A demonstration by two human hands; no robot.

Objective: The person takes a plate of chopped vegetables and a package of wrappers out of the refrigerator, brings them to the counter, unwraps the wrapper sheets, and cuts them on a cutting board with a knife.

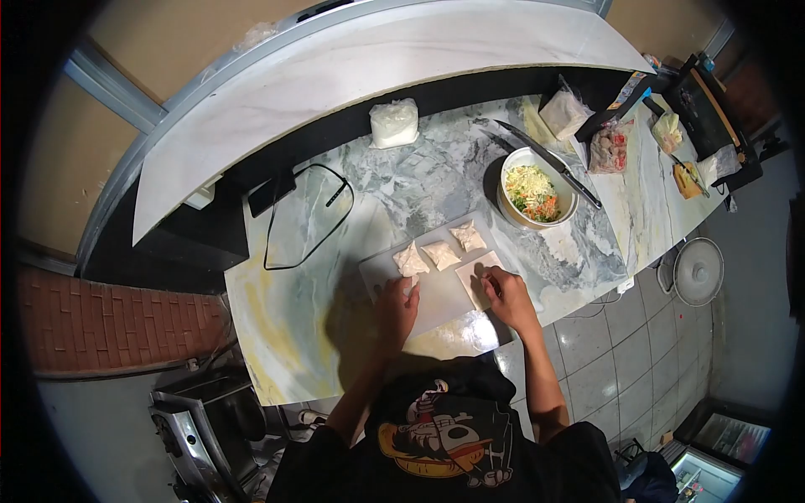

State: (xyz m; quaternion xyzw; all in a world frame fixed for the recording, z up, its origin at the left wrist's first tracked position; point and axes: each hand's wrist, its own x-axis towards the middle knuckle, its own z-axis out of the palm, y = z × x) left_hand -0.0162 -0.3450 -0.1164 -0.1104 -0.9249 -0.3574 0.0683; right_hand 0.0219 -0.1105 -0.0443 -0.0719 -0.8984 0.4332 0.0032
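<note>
Head view: a person's two bare hands work over a pale cutting board (440, 303) on a marbled counter (449, 161). The left hand (397, 313) is curled, its fingertips at the lower tip of the leftmost folded parcel (410, 259) — whether they pinch it, one cannot tell. The right hand (508, 298) is bent over a flat square wrapper (471, 282), thumb and fingers drawn close together; whether they grip its edge cannot be told either. The wrapper lies on the right part of the board, below the middle parcel (438, 256) and the right parcel (467, 236). Beyond the board stands a bowl (509, 211) of shredded filling (533, 192) — a knife (549, 160) lies across its rim.
</note>
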